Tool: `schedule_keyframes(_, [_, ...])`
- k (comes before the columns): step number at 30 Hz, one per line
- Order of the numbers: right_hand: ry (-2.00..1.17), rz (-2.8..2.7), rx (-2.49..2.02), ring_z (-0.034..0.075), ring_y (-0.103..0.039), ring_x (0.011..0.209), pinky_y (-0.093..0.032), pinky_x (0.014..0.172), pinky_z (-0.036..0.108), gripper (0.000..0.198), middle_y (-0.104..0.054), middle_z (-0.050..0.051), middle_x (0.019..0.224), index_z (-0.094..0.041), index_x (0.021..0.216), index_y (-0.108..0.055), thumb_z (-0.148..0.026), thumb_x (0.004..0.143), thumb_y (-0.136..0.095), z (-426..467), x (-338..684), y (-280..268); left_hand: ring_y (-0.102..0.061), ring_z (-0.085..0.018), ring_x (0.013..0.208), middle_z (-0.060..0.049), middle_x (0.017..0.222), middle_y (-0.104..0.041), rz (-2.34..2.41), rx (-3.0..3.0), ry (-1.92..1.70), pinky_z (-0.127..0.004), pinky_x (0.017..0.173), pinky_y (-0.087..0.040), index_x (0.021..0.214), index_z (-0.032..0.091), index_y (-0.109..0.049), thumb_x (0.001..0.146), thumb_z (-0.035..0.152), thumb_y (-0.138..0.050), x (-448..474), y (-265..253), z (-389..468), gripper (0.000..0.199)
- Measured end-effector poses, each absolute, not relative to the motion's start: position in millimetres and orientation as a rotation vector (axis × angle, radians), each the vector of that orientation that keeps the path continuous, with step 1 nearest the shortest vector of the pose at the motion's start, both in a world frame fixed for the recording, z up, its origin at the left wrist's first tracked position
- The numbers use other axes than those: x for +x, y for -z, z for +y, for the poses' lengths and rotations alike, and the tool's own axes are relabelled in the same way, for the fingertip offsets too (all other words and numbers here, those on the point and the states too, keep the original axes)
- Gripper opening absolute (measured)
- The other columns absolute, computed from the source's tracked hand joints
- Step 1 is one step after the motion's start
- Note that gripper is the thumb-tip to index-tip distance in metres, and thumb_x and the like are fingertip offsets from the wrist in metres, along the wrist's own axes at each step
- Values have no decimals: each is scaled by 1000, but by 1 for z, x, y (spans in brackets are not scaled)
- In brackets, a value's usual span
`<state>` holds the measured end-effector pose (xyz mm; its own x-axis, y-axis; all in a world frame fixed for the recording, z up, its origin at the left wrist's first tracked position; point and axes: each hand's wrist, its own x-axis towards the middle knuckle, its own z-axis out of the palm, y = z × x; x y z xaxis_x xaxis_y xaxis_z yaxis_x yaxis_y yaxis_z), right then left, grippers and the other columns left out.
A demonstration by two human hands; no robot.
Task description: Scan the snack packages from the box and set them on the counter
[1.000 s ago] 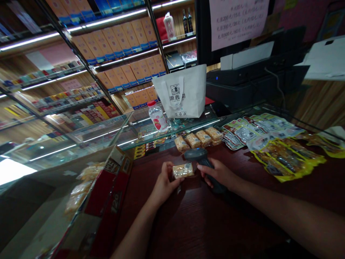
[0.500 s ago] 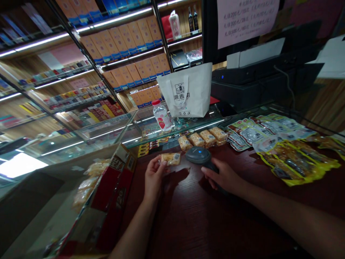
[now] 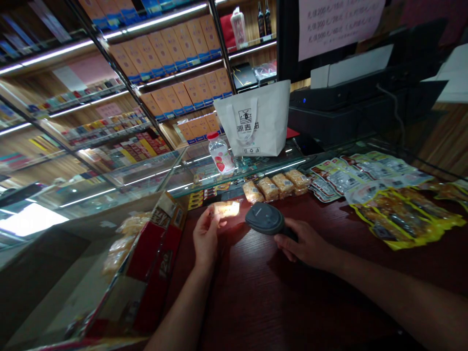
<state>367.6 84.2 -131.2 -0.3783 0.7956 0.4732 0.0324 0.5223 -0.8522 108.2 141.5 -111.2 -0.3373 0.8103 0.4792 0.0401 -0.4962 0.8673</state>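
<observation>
My left hand [image 3: 205, 239] pinches the end of a small clear-wrapped pastry snack [image 3: 227, 209] just above the dark red counter. Bright light from the scanner falls on its wrapper. My right hand [image 3: 305, 242] is wrapped round the handle of a dark grey barcode scanner [image 3: 264, 218], whose head points left at the snack with a small gap between them. Behind the scanner, several similar wrapped snacks [image 3: 269, 187] lie in a row.
An open cardboard box [image 3: 146, 278] with wrapped snacks stands at the left. Yellow-edged food packs [image 3: 402, 219] and silvery packets [image 3: 340, 175] lie right. Behind are a red-capped bottle [image 3: 221, 155], a white bag [image 3: 270, 122], a glass ledge and a dark machine [image 3: 336, 107].
The scanner's head has tilted and moved slightly left toward the snack. Its light now shines on the wrapper, and the blue lamp on top no longer shows.
</observation>
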Motion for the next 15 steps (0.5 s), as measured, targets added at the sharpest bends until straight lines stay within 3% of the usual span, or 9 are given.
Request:
schedule_keyframes(5, [-961, -1793, -683, 13, -51, 41, -38, 45, 23, 29, -54, -4, 53, -18, 84, -54, -46, 93, -55, 83, 368, 130, -68, -18, 86, -12, 120, -67, 1156, 1336, -1907, -30, 71, -58, 120, 13, -66, 71, 32, -77, 112, 110, 140, 54])
schedule_keyframes(15, [-948, -1805, -670, 12, -50, 40, -37, 44, 23, 29, -53, -5, 51, -20, 80, -52, -45, 95, -52, 82, 369, 130, -68, -22, 95, -11, 124, -66, 1143, 1386, -1897, -31, 72, -59, 118, 15, -67, 71, 35, -76, 111, 110, 139, 53])
